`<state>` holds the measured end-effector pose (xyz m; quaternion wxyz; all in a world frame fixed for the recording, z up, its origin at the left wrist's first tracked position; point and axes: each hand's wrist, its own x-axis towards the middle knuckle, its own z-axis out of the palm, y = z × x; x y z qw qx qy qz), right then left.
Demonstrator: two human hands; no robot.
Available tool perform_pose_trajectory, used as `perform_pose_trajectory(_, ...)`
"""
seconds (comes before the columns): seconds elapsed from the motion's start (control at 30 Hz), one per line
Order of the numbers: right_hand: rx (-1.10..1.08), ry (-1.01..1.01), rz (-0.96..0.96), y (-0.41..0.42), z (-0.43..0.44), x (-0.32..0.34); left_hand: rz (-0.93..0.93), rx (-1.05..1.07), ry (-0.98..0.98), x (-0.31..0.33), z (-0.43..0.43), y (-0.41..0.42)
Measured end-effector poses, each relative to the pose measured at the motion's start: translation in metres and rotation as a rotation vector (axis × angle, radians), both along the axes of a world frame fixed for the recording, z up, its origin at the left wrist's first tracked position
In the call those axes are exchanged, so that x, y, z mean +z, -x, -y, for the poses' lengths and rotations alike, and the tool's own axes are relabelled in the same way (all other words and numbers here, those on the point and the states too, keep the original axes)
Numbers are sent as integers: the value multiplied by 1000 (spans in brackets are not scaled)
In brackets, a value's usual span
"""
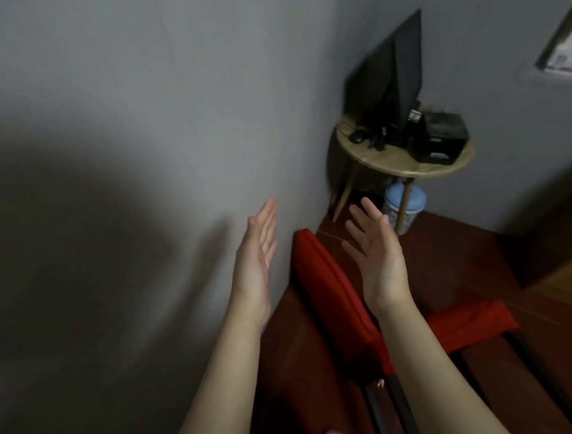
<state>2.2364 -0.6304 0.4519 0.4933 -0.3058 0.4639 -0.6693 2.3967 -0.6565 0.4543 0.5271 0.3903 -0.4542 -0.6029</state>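
— Op, what've you got, near to far?
— Closest to me: black frame tubes (400, 410) on the floor (300, 369), w/ the red chair (327, 282) they carry. It stands at the floor's edge along the wall (133, 126): padded back upright, just beside the wall, seat (470, 318) out to the right.
— Hands?
— Both up over it, holding nothing. My left hand (256, 253) is flat, fingers straight, palm facing right, near the wall. My right hand (376, 254) is spread wide, palm facing left. Neither touches the chair.
— How'll it handle?
— My guess: light-ish, thin tubes + fabric pad. Pad's soft and will squash, so it's a poor grip, tho the fabric shouldn't slip. I'd take the back by its top edge or both sides, where there's prob. stiff frame under the padding. Might fold or swing on lifting; can't tell from here.
— Beyond?
— Blue-lidded jar (406, 204) under a round table (376, 158) in the room's corner, dark monitor (393, 71) on top.
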Motion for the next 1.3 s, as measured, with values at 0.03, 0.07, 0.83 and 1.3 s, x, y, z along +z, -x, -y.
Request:
perform_pose_trajectory(0.03,-39,-18,0,8,10,-10,14,-40,-20,-11,16,7)
perform_pose_trajectory(0.07,-64,-32,-3,13,19,-17,30,-70,-38,-18,29,13)
perform_pose_trajectory(0.83,-29,-680,-650,108,354,-402,1666,-647,449,-412,429,131)
perform_pose_trajectory(1.3,234,-1012,-1202,82,403,-578,1870,-868,730,-581,527,146)
